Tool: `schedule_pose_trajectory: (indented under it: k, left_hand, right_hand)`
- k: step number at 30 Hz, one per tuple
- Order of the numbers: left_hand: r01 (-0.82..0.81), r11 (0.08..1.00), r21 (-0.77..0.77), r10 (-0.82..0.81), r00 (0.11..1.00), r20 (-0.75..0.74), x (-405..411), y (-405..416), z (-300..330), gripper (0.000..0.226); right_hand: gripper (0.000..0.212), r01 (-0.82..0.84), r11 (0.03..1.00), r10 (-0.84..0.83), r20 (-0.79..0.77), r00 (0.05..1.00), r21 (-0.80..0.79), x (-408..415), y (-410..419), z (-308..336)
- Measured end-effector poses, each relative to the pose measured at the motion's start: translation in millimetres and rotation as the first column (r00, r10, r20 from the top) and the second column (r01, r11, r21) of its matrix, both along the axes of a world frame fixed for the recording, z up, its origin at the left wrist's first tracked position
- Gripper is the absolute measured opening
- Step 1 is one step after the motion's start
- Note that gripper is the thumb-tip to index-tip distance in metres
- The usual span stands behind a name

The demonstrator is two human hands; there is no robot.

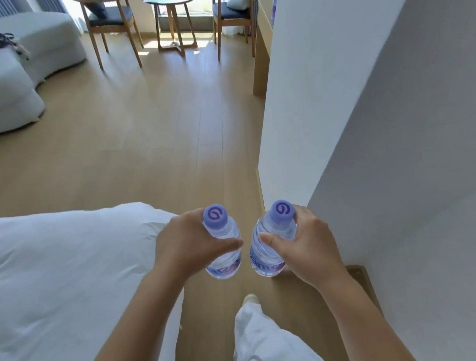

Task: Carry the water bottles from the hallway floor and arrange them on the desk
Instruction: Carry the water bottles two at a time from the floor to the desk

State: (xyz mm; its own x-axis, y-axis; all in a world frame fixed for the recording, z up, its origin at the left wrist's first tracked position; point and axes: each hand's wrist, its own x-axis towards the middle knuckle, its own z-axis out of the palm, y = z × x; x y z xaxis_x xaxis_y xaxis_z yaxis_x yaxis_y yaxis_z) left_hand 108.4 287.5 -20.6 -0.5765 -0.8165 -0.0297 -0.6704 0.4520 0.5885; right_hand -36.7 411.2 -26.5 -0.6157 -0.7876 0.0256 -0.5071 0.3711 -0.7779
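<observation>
Head view: the left hand (187,242) grips the left bottle (223,243) and the right hand (305,243) grips the right bottle (271,240), side by side at 6 o'clock above the wood floor (146,136). Both stand nearly upright, purple caps toward the camera, bases down. Each cap bears a swirl; the label lettering is unreadable. A white bed (53,283) lies at 8 o'clock, the wall (369,111) at 3, the counter (261,46) at 1, chairs (111,24) and a round table (171,2) at 12.
</observation>
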Motion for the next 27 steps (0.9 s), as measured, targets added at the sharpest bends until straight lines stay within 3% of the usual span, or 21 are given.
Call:
schedule_pose_trajectory:
  k: [8, 16, 23, 27]
  left_hand:
    - [-0.099, 0.995, 0.007, 0.099, 0.994, -0.054, -106.5, -134.3, 13.1, 0.039]
    - [-0.165, 0.985, 0.046, 0.165, 0.986, 0.013, -180.7, -267.7, 1.9, 0.038]
    - [-0.030, 0.993, 0.112, 0.037, 0.998, -0.059, -260.1, -415.2, -11.5, 0.038]
    - [0.095, 0.993, 0.068, -0.093, 0.995, -0.028, -297.1, -506.3, -2.0, 0.039]
  right_hand:
    - [0.032, -0.079, 0.997, 0.079, -0.040, 0.996, -0.008, -118.4, -148.1, 14.5]
    - [0.037, -0.051, 0.999, 0.051, -0.015, 0.999, 0.016, -192.6, -269.5, 6.8]
    - [0.035, 0.044, 0.998, -0.044, 0.003, 0.999, 0.043, -244.0, -405.2, -9.9]
    - [0.034, 0.116, 0.993, -0.116, 0.017, 0.993, 0.008, -271.1, -486.4, -3.1]
